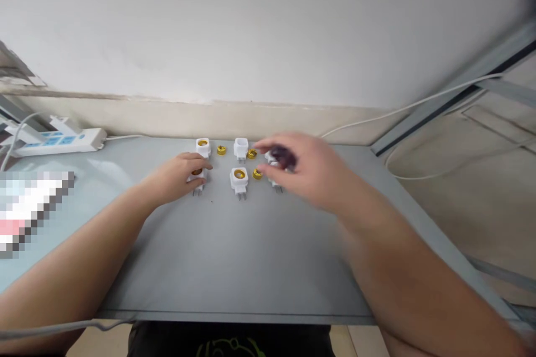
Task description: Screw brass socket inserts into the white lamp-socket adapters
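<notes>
My left hand has its fingers curled round a white plug housing with metal prongs and a round opening, at the left of the front row. My right hand is over the right end of the rows, thumb and fingers closed round a small dark reddish-brown piece, blurred by motion. More white plug housings stand between the hands: one at the back left, one at the back middle and one at the front middle. Small yellow round parts lie beside them. My right hand partly hides other housings.
All this stands on a grey table against a pale wall. A white power strip with cables lies at the far left, above a pixelated object. A metal frame with a white cable borders the right side.
</notes>
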The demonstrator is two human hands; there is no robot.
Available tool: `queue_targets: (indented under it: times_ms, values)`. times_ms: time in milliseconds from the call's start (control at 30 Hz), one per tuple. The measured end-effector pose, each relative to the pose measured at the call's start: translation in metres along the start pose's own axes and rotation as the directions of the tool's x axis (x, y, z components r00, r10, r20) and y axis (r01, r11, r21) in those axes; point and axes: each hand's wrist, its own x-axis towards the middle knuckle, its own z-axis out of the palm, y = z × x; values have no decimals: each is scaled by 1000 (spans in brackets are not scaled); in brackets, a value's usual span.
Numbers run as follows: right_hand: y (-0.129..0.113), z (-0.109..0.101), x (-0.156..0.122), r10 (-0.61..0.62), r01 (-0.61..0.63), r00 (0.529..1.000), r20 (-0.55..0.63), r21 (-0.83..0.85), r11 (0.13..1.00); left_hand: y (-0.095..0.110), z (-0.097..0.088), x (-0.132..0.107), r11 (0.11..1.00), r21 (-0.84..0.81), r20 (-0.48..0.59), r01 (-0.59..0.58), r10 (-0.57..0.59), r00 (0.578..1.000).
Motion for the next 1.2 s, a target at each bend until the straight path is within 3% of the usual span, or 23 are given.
queue_targets:
  times_ms: [33,133,300,367,567,700,833,1000,1133,1200]
  values:
    - [6,17,7,9,-6,996,90,-42,999,-3,0,0,1000,-2,-9,10,-10,1000]
    - [22,55,20,31,-15,983,183,-88,996,-7,-2,1,999,5,-35,37,-37,999]
    - [31,75,21,59,-20,961,271,-146,989,3,-10,11,1000,27,-124,-1,5,992]
    - [30,75,20,87,-41,958,273,-169,985,13,-14,23,998,57,-135,-10,17,991]
    - [34,68,24,110,-75,957,268,-139,987,41,-9,84,988,157,9,0,-2,1000]
    - [35,45,25,124,-107,967,224,-88,990,50,7,121,984,177,46,26,-35,998]
    - [34,22,26,192,-180,970,150,-88,980,51,13,141,980,191,77,58,-74,994]
    - [34,23,25,226,-215,953,200,-76,974,50,-12,132,978,180,-1,106,-107,994]
    - [36,30,24,246,-231,929,275,-83,969,49,-47,94,982,157,-77,101,-90,993]
    - [38,30,24,256,-238,922,290,-95,966,50,-60,67,988,114,-51,105,-99,994]
